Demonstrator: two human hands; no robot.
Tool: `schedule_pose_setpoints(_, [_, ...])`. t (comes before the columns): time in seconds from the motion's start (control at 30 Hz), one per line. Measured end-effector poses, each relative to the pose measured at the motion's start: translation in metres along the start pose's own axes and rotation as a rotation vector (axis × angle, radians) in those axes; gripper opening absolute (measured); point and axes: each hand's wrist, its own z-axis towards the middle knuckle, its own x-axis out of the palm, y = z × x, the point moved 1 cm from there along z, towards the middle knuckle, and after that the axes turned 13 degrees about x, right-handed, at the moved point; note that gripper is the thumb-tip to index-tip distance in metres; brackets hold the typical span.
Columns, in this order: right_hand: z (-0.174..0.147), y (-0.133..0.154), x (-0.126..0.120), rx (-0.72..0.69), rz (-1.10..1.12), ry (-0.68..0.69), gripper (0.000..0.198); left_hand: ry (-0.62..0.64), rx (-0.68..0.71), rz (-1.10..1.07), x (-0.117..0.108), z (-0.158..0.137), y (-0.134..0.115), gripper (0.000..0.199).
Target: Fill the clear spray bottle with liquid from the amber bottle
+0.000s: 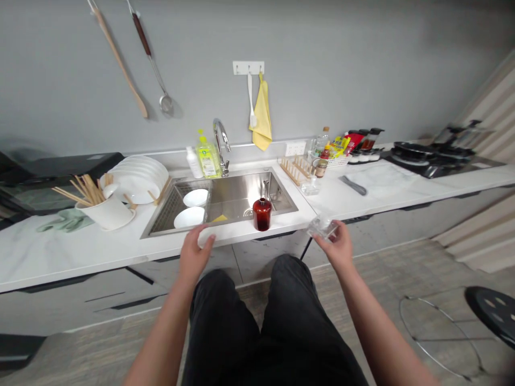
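Observation:
My right hand (pixel 338 244) is closed around a small clear, see-through container (pixel 323 227) at the counter's front edge; its exact kind is hard to make out. My left hand (pixel 195 252) has thumb and fingers apart with nothing between them, just in front of the counter edge below the sink's left side. Between the two hands, a dark red, glossy bottle (pixel 262 216) stands upright on the front rim of the sink (pixel 237 192). Its neck is dark, and slim metal pieces show behind or above it.
Two white bowls (pixel 190 217) sit in the sink's left rack. A chopstick holder (pixel 108 213) and several stacked plates (pixel 139 179) stand left. Behind are the faucet (pixel 219 139) and soap bottle (pixel 207 156); rightward, a wooden rack (pixel 295 169), tongs-like grey item (pixel 354 185) and stove (pixel 434 161).

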Motion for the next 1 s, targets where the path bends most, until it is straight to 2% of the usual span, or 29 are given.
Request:
schedule_pose_setpoints(0.07, [-0.048,0.015,-0.012,0.024,0.142,0.166,0.080,0.015,0.043,-0.284,0.008,-0.040,-0.047,0.043])
schedule_pose_setpoints(0.13, [-0.090,0.036,-0.017,0.050,0.218,0.342,0.078,0.081,0.077,-0.540,0.015,-0.074,-0.097,0.034])
schedule_pose_setpoints(0.2, [-0.124,0.059,-0.015,0.104,0.275,0.524,0.078,0.189,0.122,-0.692,0.017,-0.097,-0.139,0.041])
schedule_pose_setpoints(0.3, [-0.158,0.086,-0.006,0.112,0.328,0.736,0.079,0.254,0.153,-0.803,0.012,-0.109,-0.174,0.048])
schedule_pose_setpoints(0.4, [-0.177,0.102,0.008,0.078,0.387,0.837,0.081,0.274,0.125,-0.868,0.000,-0.107,-0.182,0.043])
schedule_pose_setpoints(0.57, [-0.192,0.108,0.028,0.069,0.430,0.937,0.086,0.304,0.122,-0.915,-0.018,-0.103,-0.176,0.036])
schedule_pose_setpoints(0.67, [-0.195,0.108,0.030,0.056,0.419,0.955,0.089,0.304,0.102,-0.920,-0.017,-0.107,-0.172,0.036])
schedule_pose_setpoints(0.73, [-0.196,0.110,0.027,0.040,0.399,0.959,0.093,0.225,0.048,-0.924,-0.011,-0.113,-0.170,0.033])
schedule_pose_setpoints(0.83, [-0.199,0.114,0.020,0.031,0.356,0.940,0.096,0.066,-0.075,-0.925,0.003,-0.127,-0.171,0.044])
schedule_pose_setpoints(0.93, [-0.202,0.117,0.015,0.039,0.358,0.937,0.091,0.073,-0.089,-0.952,0.010,-0.139,-0.177,0.055])
schedule_pose_setpoints(1.0, [-0.204,0.117,0.013,0.046,0.371,0.928,0.088,0.096,-0.072,-1.039,0.008,-0.143,-0.181,0.069])
